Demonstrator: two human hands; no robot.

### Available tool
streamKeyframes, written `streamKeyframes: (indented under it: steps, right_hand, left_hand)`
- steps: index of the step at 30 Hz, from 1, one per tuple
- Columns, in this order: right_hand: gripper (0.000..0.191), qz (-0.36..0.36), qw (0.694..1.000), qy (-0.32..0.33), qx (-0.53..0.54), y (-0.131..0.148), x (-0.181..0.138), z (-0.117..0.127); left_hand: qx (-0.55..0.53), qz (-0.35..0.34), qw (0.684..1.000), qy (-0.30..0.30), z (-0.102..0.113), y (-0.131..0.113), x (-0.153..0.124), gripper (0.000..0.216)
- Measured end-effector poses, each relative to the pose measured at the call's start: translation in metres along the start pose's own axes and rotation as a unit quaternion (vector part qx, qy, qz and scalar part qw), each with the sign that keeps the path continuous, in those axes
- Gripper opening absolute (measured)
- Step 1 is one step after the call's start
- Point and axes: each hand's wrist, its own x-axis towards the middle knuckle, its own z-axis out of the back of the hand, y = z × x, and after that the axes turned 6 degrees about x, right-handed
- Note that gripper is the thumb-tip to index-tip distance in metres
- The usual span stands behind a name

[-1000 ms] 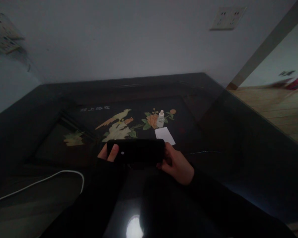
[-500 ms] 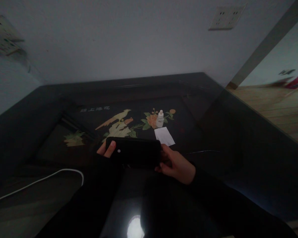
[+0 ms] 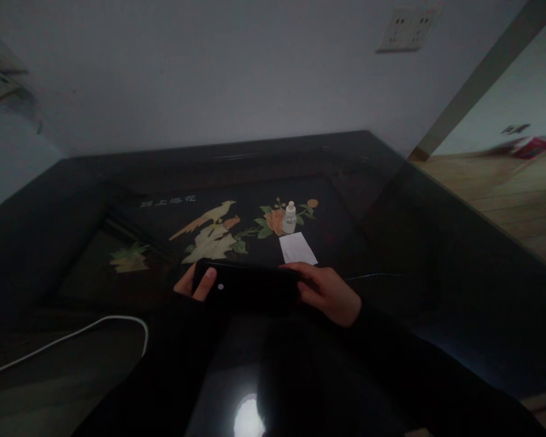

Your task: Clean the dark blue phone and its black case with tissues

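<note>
A black smartphone [image 3: 255, 288] is held sideways above the dark table, its face mostly dark except for a small round white mark near the left end. My left hand [image 3: 195, 284] grips the left end, thumb lying on the face. At the other end my right hand [image 3: 330, 294] is closed on the phone, with a finger along its top edge; part of these fingers is hidden in shadow. Just beyond the phone lies a white paper [image 3: 299, 249]. Behind the paper a small dropper bottle [image 3: 290, 218] with a white cap stands upright.
The glossy black table [image 3: 373, 200] bears a bird-and-flower picture and reaches a pale wall [image 3: 236, 73]. A white cable [image 3: 91, 326] curves in at the lower left. Wall sockets [image 3: 408, 28] sit at upper right, and wooden floor [image 3: 505, 188] shows beyond the table's right edge.
The phone has tipped, its top edge now lower in view. My right hand has shifted slightly up, a finger moving onto the top edge. The whole view has shifted a little.
</note>
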Motion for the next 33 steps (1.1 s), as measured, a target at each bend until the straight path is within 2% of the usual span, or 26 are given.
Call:
streamKeyframes:
  steps: [10,18,26,33]
  right_hand:
    - [0.038,-0.022,0.999,-0.020,-0.044,0.001,0.000,-0.004]
    - [0.036,-0.014,0.999,-0.032,-0.005,0.009,0.000,-0.006]
    - [0.035,-0.023,0.999,-0.022,0.027,0.011,0.000,-0.007]
    - [0.035,-0.039,0.997,-0.036,0.050,0.026,-0.003,-0.008]
  left_hand:
    - [0.030,-0.058,0.998,0.002,0.001,0.007,0.005,0.029]
    - [-0.005,0.007,1.000,0.018,0.004,0.003,0.009,0.029]
    - [-0.012,-0.016,0.998,0.056,0.007,0.013,0.020,0.030]
    - [-0.025,0.016,0.996,0.085,0.015,0.019,0.026,0.035]
